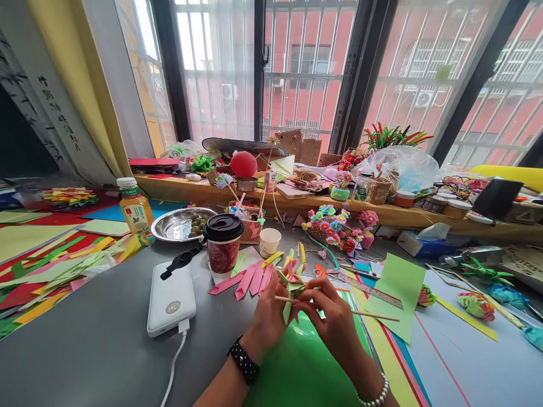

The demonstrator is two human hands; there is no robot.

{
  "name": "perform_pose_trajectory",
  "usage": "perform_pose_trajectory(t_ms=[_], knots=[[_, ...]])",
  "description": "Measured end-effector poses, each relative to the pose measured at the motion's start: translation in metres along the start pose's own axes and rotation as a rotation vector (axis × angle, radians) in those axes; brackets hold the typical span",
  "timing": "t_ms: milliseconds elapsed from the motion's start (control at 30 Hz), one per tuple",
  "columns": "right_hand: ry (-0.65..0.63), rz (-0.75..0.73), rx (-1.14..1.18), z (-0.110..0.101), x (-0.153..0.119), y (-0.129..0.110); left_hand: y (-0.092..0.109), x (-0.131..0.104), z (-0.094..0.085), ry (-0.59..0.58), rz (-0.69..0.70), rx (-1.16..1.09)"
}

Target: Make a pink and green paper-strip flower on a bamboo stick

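My left hand is closed around a folded paper flower with green and pink petals, held up in front of me. My right hand pinches a thin wooden stick, which crosses the flower's near side and reaches out to the right. The stick's left end lies by my left fingers. Beneath both hands is a shiny green sheet. Folded pink paper strips fan out on the table just left of the flower. Whether the stick touches the petals is hard to tell.
A lidded coffee cup, a small paper cup and a white power bank with cable stand left. A juice bottle and a metal plate are farther left. Rightward lie a ruler, green paper and finished paper flowers.
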State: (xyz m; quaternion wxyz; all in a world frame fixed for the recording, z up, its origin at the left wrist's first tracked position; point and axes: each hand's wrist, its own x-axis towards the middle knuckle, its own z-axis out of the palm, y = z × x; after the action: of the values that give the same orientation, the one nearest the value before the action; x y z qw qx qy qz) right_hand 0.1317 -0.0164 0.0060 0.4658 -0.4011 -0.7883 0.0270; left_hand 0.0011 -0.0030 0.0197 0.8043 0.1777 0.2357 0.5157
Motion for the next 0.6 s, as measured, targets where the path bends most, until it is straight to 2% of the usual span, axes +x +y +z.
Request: perform_pose_trajectory(t_ms=[200, 333, 433, 533, 600], knots=[[-0.007, -0.023, -0.041, 0.000, 0.002, 0.001, -0.001, 0.000, 0.001, -0.046, 0.009, 0.003], [-0.028, -0.028, -0.111, -0.001, 0.002, -0.002, -0.001, 0.003, 0.000, -0.006, 0.043, 0.083], [0.006, -0.017, -0.211, -0.014, 0.005, 0.001, 0.000, 0.010, -0.006, 0.033, 0.056, 0.120], [0.013, 0.130, -0.349, -0.042, 0.010, 0.014, 0.002, 0.016, -0.014, 0.159, 0.073, 0.199], [-0.066, 0.361, -0.508, -0.064, 0.010, 0.027, 0.003, 0.017, -0.016, 0.227, 0.076, 0.296]])
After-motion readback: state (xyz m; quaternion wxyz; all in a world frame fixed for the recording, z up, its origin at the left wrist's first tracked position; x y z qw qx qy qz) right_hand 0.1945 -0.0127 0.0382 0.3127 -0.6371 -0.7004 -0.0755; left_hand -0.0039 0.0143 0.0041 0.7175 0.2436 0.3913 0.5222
